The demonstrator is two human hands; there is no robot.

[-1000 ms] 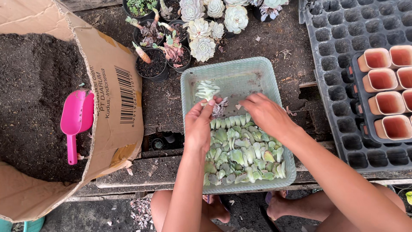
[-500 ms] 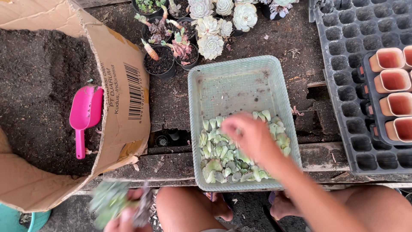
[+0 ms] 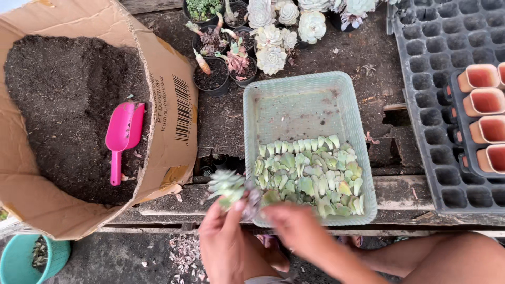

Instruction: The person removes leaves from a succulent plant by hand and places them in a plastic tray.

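At the bench's near edge, left hand (image 3: 227,239) pinching a pale green succulent rosette (image 3: 226,186) by its base, fingers closed on the stem, rosette held just left of the tray's near corner. Right hand (image 3: 294,223) close beside, fingertips at the rosette's dark lower stem (image 3: 253,199); cannot tell whether gripping or only touching, that spot blurred. Partly covering the near rim of the pale green mesh tray (image 3: 294,105), with plucked succulent leaves (image 3: 310,176) heaped in its near half. Left of that, cardboard box (image 3: 173,121) of dark soil, cut off at the frame's left, pink scoop (image 3: 122,137) lying in it. Beyond the tray, potted succulents (image 3: 268,42), the farthest cropped. Right, black cell tray (image 3: 436,79) and terracotta-coloured pots (image 3: 481,110), both running out of view. Bottom left, teal pot (image 3: 31,257), half seen.
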